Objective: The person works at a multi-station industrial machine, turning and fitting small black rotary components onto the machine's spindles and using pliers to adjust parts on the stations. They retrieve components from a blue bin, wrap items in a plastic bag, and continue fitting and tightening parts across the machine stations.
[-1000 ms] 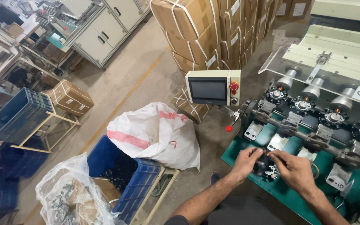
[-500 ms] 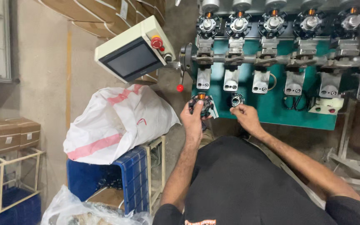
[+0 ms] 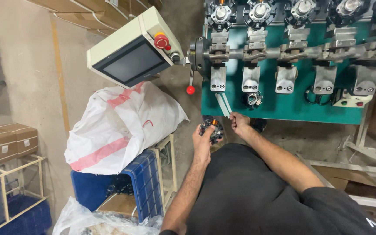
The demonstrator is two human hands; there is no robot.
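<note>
1. Nearest the camera is the person's black shirt [image 3: 257,196], with both forearms reaching away from it toward the machine.
2. The left hand [image 3: 203,139] is closed around a small round black part with a copper-coloured winding [image 3: 212,129], held in the air just below the green machine panel [image 3: 283,111] and clear of it.
3. The right hand [image 3: 239,123] has thumb and forefinger pinched together on the lower end of a pair of thin white strips [image 3: 223,104], which run up and left to the first grey bracket [image 3: 218,78].
4. To the left sit a blue crate [image 3: 142,182] on a cream frame, a white sack with red stripes [image 3: 122,122] lying over it, and a clear bag [image 3: 105,222] at the near edge.
5. Farther off, a cream control box with a dark screen [image 3: 131,52] and a red button [image 3: 161,41] hangs at the machine's left end.
6. As for progress: the second bracket's station already carries a similar round part [image 3: 253,99]; the first station looks empty, and the part in hand is not mounted. The stations further right are too unclear to judge.
7. Against the frame half a second ago, the view has closed in on the machine. The left hand keeps the part, now lower. The right hand, then up near the second bracket, has dropped left to the strips.
</note>
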